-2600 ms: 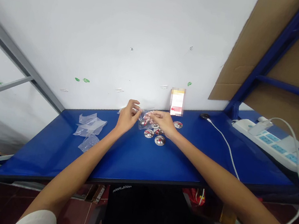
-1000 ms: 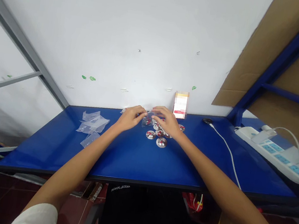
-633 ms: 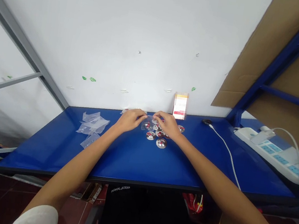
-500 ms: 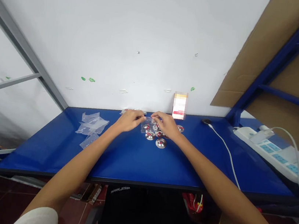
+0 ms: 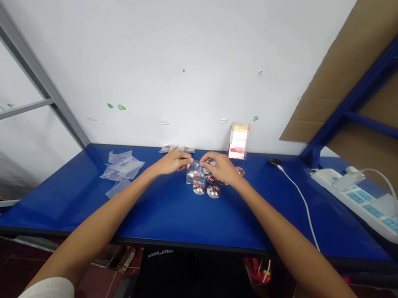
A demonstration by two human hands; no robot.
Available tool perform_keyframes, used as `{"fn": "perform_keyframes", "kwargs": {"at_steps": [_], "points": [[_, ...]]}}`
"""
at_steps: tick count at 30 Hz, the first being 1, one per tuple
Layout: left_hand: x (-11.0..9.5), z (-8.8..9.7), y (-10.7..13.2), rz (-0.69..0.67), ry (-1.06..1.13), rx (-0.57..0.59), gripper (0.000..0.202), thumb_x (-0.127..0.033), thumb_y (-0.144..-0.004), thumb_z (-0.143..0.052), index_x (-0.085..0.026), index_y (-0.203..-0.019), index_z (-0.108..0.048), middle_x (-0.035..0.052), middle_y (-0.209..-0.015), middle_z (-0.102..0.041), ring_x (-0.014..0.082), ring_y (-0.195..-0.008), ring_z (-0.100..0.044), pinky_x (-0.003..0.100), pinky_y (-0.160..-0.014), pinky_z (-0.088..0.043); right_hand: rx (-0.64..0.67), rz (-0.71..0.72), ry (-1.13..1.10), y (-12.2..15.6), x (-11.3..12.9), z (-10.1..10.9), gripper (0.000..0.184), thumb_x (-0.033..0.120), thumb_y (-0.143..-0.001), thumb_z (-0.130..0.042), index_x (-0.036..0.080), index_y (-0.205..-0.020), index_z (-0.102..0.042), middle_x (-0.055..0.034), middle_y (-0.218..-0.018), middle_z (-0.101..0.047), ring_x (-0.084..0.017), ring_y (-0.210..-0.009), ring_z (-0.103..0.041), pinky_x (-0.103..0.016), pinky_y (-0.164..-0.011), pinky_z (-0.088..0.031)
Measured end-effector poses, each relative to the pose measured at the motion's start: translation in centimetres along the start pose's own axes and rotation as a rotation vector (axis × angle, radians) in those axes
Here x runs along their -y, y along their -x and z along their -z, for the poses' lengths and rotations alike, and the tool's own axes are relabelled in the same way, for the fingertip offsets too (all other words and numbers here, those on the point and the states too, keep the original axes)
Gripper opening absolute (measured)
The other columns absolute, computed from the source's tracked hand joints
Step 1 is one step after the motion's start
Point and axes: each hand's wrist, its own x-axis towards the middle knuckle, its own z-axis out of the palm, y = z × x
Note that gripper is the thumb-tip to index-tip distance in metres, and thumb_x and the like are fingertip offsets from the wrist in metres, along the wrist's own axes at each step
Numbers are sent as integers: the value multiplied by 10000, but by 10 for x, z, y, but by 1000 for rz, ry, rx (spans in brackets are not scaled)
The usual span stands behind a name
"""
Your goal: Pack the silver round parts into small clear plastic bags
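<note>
Between my hands hangs a small clear plastic bag (image 5: 191,178) with a round silver disc with red in it. My left hand (image 5: 176,162) pinches the bag's upper left edge. The upper right edge of the same bag is pinched by my right hand (image 5: 219,166). Several silver metal discs with red cords or parts lie on the blue table under and beside my right hand; the nearest single disc (image 5: 214,191) is in front of it. Another disc (image 5: 199,188) lies just below the bag. My right hand partly covers the discs behind.
Several flat clear bags (image 5: 122,168) lie on the left of the blue table (image 5: 174,219). Filled bags (image 5: 178,149) rest against the wall. A phone-like screen (image 5: 239,141) leans there too. On the right are a white power strip (image 5: 369,205) and a cable (image 5: 302,203).
The bag has come down and nearer to me, now hanging more upright with the disc low in it. Both hands have lowered slightly, uncovering the filled bags by the wall.
</note>
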Motion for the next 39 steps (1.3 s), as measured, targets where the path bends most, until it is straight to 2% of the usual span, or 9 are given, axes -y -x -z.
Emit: {"fn": "perform_keyframes", "kwargs": {"at_steps": [3,6,8,10,17,24,30,34,39], "points": [[-5,1,2,-136,-249,-145,447,-481,-1077,-499,-198,-800,-706,24,-749,-691,192,-733,-655,332,-741,-504,-80,67,23,-1,2,0,75,214,-1002,-714,231,-967,-778,-35,-1001,-805,-234,-952,-718,-354,-877,-510],[-6,0,3,-256,-407,-253,413,-461,-1105,-481,-217,-985,-792,72,-1056,-788,239,-1005,-729,385,-955,-539,-122,123,79,-1,4,0,94,209,-1011,-709,241,-967,-784,-41,-982,-801,-251,-968,-694,-374,-886,-498],[-4,-1,2,-289,-425,-277,384,-455,-1108,-491,-245,-1162,-809,81,-1287,-771,259,-1209,-711,418,-1092,-517,-104,122,95,0,4,-1,107,194,-1006,-711,249,-961,-791,-38,-979,-805,-253,-964,-692,-380,-892,-498],[-1,-2,1,-304,-408,-264,369,-450,-1101,-516,-266,-1241,-804,73,-1376,-748,264,-1291,-690,443,-1147,-504,-77,105,97,1,4,-2,121,174,-994,-714,251,-946,-794,-34,-978,-809,-247,-951,-699,-378,-893,-501],[3,2,-2,-330,-236,-173,295,-414,-1049,-617,-218,-983,-828,82,-1075,-799,245,-1063,-726,411,-1008,-548,-6,9,-23,0,-1,0,108,193,-961,-721,247,-956,-814,-22,-963,-824,-221,-890,-744,-339,-840,-533],[17,-2,-6,-65,34,35,305,-442,-985,-640,-182,-868,-751,37,-802,-714,184,-726,-646,321,-693,-526,46,-131,-46,1,-2,1,141,192,-919,-721,228,-1023,-808,-9,-856,-808,-181,-737,-729,-280,-689,-488],[21,-17,-7,34,233,22,284,-407,-905,-731,-199,-1080,-650,-25,-692,-628,145,-619,-584,268,-599,-487,112,-131,26,2,-5,-1,193,145,-873,-684,248,-1012,-771,30,-797,-766,-159,-681,-688,-257,-648,-434],[22,-17,-7,2,165,43,254,-429,-921,-712,-200,-1021,-671,-9,-702,-651,145,-626,-601,263,-598,-483,146,-136,-45,2,-6,-2,248,113,-861,-639,248,-1039,-744,49,-738,-739,-154,-646,-668,-253,-643,-429],[17,-15,-5,-61,-103,41,319,-443,-994,-621,-189,-1074,-797,54,-840,-753,180,-717,-669,308,-683,-523,167,-275,-150,2,-11,-5,237,99,-836,-607,222,-986,-743,30,-748,-751,-152,-636,-665,-247,-626,-434]]}}
